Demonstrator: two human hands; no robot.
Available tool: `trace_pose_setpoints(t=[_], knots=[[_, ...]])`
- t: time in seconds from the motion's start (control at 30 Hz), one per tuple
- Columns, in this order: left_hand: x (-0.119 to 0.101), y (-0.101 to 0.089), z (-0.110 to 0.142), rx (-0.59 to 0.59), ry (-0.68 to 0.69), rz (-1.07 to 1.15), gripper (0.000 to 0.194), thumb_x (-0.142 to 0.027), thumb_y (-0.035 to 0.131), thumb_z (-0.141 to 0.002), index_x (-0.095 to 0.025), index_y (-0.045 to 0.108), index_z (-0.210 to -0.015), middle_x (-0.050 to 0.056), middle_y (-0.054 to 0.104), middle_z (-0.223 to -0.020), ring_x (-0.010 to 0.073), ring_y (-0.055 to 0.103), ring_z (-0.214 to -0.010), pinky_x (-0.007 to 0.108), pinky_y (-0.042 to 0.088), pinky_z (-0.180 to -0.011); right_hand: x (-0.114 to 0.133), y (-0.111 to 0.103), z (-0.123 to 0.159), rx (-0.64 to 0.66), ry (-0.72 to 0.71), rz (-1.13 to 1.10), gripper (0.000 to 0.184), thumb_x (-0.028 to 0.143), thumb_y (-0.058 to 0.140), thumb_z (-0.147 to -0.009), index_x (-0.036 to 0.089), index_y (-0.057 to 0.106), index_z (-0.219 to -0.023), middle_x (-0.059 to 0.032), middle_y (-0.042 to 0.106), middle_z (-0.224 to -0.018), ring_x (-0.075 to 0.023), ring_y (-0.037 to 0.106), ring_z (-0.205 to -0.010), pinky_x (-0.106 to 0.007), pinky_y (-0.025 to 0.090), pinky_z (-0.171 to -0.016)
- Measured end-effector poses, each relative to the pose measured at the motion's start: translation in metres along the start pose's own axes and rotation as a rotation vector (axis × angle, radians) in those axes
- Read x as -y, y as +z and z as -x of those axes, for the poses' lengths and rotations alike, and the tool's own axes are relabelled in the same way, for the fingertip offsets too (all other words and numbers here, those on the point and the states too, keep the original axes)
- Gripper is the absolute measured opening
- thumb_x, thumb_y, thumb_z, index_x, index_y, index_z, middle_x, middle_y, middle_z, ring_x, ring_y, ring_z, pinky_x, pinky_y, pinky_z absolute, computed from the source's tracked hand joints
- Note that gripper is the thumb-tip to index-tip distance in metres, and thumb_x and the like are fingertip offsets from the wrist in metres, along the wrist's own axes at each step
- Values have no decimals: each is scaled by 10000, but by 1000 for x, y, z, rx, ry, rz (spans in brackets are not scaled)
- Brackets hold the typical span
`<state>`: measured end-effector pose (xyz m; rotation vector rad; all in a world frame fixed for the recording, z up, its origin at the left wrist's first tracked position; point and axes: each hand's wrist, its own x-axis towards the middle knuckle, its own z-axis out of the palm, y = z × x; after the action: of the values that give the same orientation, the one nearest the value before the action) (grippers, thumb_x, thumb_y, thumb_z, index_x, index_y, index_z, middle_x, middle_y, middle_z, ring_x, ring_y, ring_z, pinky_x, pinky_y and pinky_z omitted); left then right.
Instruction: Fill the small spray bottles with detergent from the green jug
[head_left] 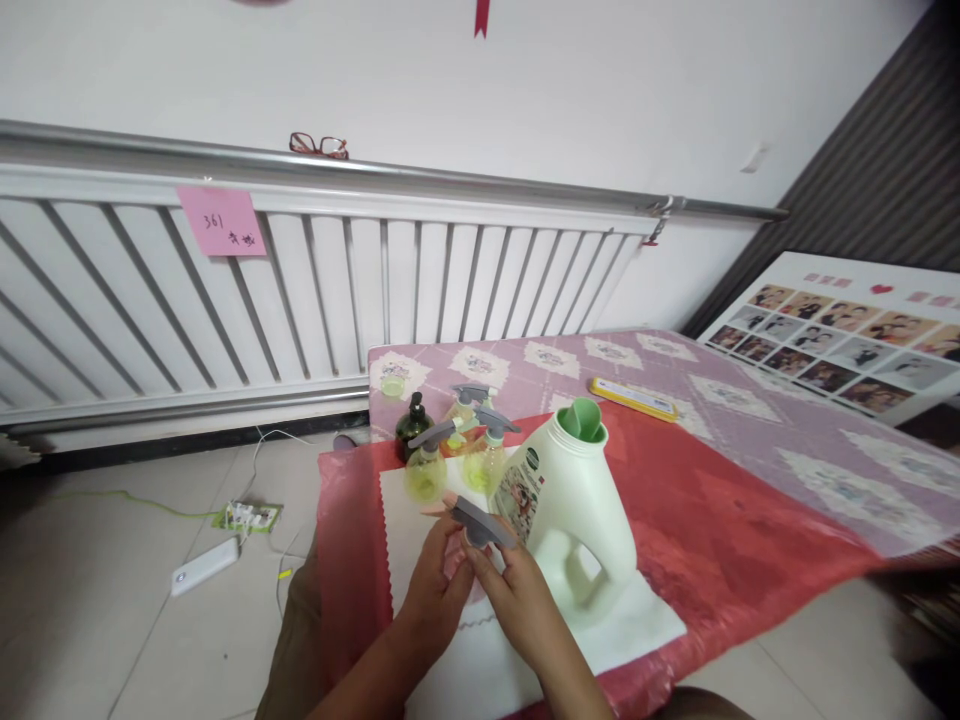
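A spray bottle (480,523) with a grey and pink trigger head is between my two hands, its pinkish body mostly hidden by my fingers. My left hand (435,580) wraps round the body. My right hand (517,585) has its fingers closed at the collar under the head. Just beyond stand a yellowish spray bottle (426,478) and a second one (484,462), with another sprayer top (470,395) behind them. A dark pump bottle (412,425) is at their left. To the right of my hands stands a large pale-green jug (585,500), uncapped, with a green spout.
A white sheet (645,615) lies over red plastic (712,500) on the patterned tablecloth (720,395). Farther back are a yellow box (634,398) and a small green lid (392,385). Behind runs a white radiator (420,280). A power strip (247,516) with cables lies on the floor.
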<state>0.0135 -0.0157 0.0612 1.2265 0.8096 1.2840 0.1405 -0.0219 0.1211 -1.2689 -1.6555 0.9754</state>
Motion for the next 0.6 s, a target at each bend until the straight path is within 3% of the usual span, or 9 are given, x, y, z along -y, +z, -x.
trace_pose_setpoints(t=[0.23,0.4,0.6], knots=[[-2,3,-3,7,6,31,344,-418,577,-912,-203,513,-1173,111,621,-1201,257,595,-1150,437,458,-1008,6,-5,-4,35,-14,79,384,289,513,-947,360,565,-1321,-20,619,-1167,-192,580,-1127,-330,424,-1018],[-6,3,-4,-16,5,-63,288,-408,570,-910,-199,531,-1103,84,637,-1106,233,620,-1054,412,477,-959,11,-9,-9,72,-19,147,379,246,524,-927,332,601,-1287,-27,616,-1050,-198,598,-1045,-341,444,-975],[2,2,-3,-49,4,-90,306,-386,563,-911,-196,519,-1147,91,637,-1131,238,621,-1073,406,490,-944,5,-4,-7,-3,-7,135,209,281,545,-901,273,687,-1054,-28,615,-1006,-198,618,-968,-320,478,-890]])
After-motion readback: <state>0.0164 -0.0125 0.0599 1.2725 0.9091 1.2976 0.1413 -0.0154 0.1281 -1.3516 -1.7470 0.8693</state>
